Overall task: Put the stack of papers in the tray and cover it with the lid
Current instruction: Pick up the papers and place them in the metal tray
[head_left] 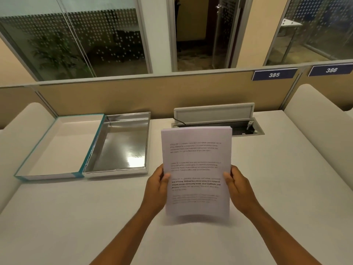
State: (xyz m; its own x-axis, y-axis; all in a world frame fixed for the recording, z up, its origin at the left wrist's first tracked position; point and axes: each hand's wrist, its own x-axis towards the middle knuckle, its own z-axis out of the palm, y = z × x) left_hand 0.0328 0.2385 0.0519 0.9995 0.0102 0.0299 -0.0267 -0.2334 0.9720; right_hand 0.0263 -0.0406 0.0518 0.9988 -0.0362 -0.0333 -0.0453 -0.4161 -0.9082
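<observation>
The step in hand is the first one: moving the stack of papers (196, 173) into the tray. Neither the placing nor the covering has been done yet.

The stack is held above the tabletop (286, 188), clear of its surface, printed side up and roughly upright in view. The left hand (157, 185) pinches the stack's left edge, thumb on top of the sheets and the other fingers underneath. The right hand (237, 188) pinches the right edge in the same way. Both grips sit near the lower half of the stack.

Two open containers stand touching side by side at the far left of the tabletop, well apart from the stack. The one with the shiny silver lining (122, 146) is nearer to the stack and holds nothing. The white one with the teal border (57, 148) lies to its left, hollow side up. Which of the two serves as tray and which as lid cannot be told for certain; judging by its position, the silver one is the likelier tray.

The next move calls for carrying the stack leftward and away from the body, squaring its edges with the container walls, and lowering it flat so the sheets do not fan or catch on the rim.
</observation>
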